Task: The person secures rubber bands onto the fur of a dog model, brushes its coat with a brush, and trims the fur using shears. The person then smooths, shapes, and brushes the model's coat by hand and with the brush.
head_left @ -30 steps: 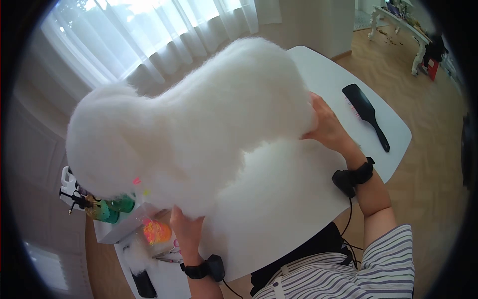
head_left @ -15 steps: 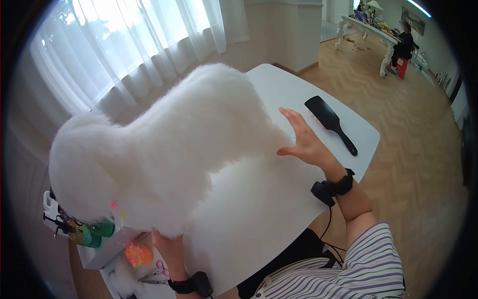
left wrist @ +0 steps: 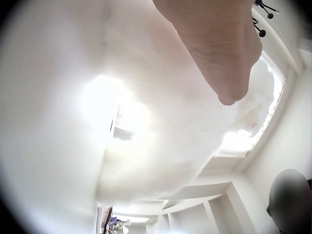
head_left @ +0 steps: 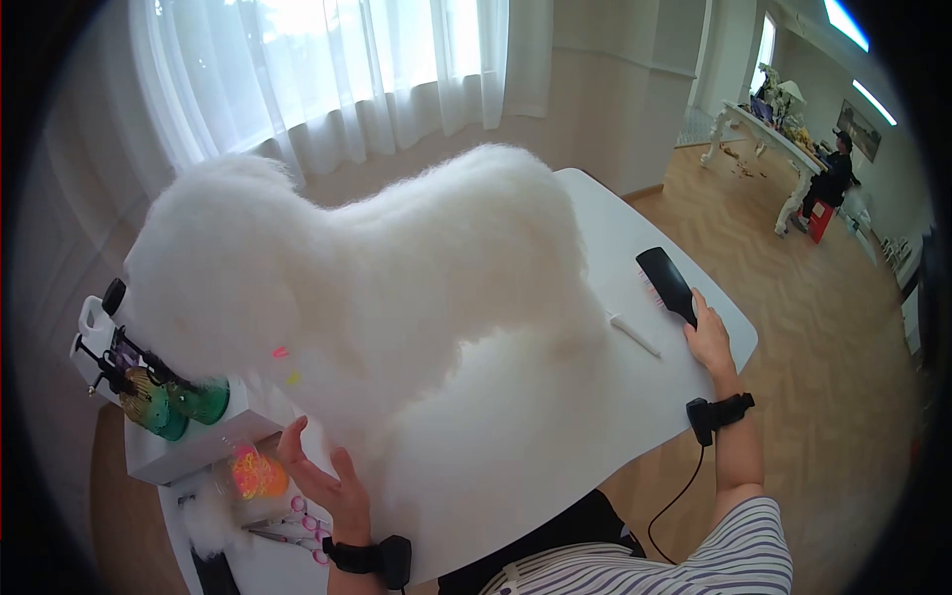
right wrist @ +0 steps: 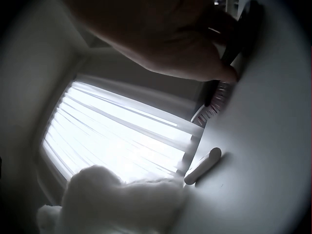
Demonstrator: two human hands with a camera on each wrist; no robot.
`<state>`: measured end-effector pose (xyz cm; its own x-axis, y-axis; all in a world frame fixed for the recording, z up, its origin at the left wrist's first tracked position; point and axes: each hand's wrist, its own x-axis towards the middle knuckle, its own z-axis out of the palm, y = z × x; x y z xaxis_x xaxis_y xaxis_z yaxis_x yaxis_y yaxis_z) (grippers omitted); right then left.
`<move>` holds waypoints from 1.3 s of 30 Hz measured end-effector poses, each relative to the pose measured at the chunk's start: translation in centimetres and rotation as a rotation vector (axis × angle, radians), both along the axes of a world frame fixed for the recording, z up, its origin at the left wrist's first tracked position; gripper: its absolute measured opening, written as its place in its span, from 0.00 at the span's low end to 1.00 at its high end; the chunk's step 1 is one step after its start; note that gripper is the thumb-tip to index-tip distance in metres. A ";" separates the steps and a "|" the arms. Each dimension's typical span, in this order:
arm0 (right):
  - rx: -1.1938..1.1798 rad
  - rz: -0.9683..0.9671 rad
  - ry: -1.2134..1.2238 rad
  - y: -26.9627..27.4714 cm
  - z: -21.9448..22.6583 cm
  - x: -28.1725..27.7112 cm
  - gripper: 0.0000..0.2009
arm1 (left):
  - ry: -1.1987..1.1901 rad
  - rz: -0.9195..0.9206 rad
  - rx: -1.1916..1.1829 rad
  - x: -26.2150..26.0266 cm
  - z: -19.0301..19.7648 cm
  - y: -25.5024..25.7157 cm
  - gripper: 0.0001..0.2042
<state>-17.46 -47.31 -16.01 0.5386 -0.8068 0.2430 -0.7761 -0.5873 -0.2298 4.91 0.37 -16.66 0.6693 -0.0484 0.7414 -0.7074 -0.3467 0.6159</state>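
A white, fluffy dog-shaped figure (head_left: 397, 258) stands over the white table, its head at the left. By the near side of its chest, my left hand (head_left: 329, 486) is raised with fingers spread, holding nothing; in the left wrist view that hand (left wrist: 219, 48) shows against white fur. On the right, my right hand (head_left: 710, 342) grips the handle of a black paddle brush (head_left: 664, 281). The right wrist view shows the hand (right wrist: 161, 44) with its thumb against the handle and the brush bristles (right wrist: 217, 105) beyond; some fingers are hidden.
A white stick-like handle (head_left: 635, 335) lies between figure and brush. At the left are green bottles (head_left: 201, 401) on a white box (head_left: 203, 451), orange bands (head_left: 260, 474) and pink-handled scissors (head_left: 299, 520). A person (head_left: 831, 178) sits far off at another table.
My right hand has left the figure's rear and taken hold of the brush handle. The left hand has come away from the fur, fingers spread. The head view has shifted.
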 end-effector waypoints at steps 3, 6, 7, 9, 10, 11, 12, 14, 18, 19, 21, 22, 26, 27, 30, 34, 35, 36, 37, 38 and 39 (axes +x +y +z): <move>0.056 0.056 -0.083 -0.5 0.1 0.5 0.31 | -0.007 0.049 -0.015 -0.3 0.5 -0.3 0.20; -0.009 0.218 -0.345 0.3 2.1 2.3 0.28 | 0.021 0.110 0.027 -0.7 1.2 -0.6 0.16; -0.218 0.288 -0.496 1.0 3.0 3.2 0.27 | 0.022 0.126 0.017 -0.7 1.2 -0.6 0.16; -0.431 0.363 -0.649 5.3 6.5 5.0 0.26 | -0.006 0.159 0.056 -0.5 1.0 -0.6 0.12; -0.153 0.354 -0.803 8.4 8.7 5.6 0.26 | -0.005 0.162 0.051 -0.5 1.1 -0.7 0.12; 0.132 0.336 -0.946 11.1 10.2 6.3 0.25 | -0.009 0.181 0.064 -0.5 1.3 -0.7 0.11; 0.064 0.443 -0.972 13.1 10.8 7.1 0.25 | -0.015 0.198 0.078 -0.6 1.4 -0.7 0.10; -0.138 0.644 -0.909 16.7 11.9 8.3 0.25 | -0.018 0.202 0.081 -0.5 1.3 -0.7 0.08; -0.307 1.024 -0.759 22.3 13.2 10.2 0.24 | -0.025 0.192 0.099 -0.5 1.4 -0.6 0.05; -0.276 1.083 -0.718 23.0 13.2 10.4 0.24 | -0.028 0.194 0.100 -0.6 1.4 -0.6 0.05; -0.224 1.096 -0.727 23.2 12.7 10.9 0.24 | 0.018 0.152 0.073 -0.6 1.3 -0.6 0.05; -0.248 1.030 -0.746 22.7 12.5 11.0 0.25 | 0.019 0.152 0.072 -0.5 1.3 -0.6 0.05; -0.279 0.748 -0.806 19.0 11.6 10.0 0.25 | 0.014 0.132 0.059 -0.5 1.4 -0.9 0.05; -0.267 0.669 -0.805 17.9 11.0 9.5 0.24 | 0.033 0.119 0.058 -0.4 1.4 -0.9 0.06; 0.285 0.465 -0.934 16.0 9.3 7.6 0.24 | 0.067 0.111 0.050 -0.2 1.3 -1.0 0.08; 0.682 0.367 -0.907 14.7 6.2 5.8 0.25 | 0.077 0.104 0.062 -0.1 1.2 -1.1 0.09; 0.782 0.341 -0.860 14.5 5.8 5.5 0.25 | 0.097 0.093 0.051 0.0 1.0 -1.1 0.09; 0.872 0.320 -0.849 14.2 5.5 5.4 0.26 | 0.117 0.082 0.041 0.0 0.8 -1.1 0.09; 0.961 0.300 -0.838 13.9 5.3 5.3 0.26 | 0.118 0.080 0.042 0.0 0.8 -1.1 0.09; 0.960 0.298 -0.837 13.6 5.4 5.4 0.26 | 0.130 0.072 0.033 0.0 0.8 -1.1 0.09; 0.932 0.328 -0.907 13.2 5.7 5.7 0.26 | 0.142 0.066 0.024 -0.1 0.9 -1.1 0.09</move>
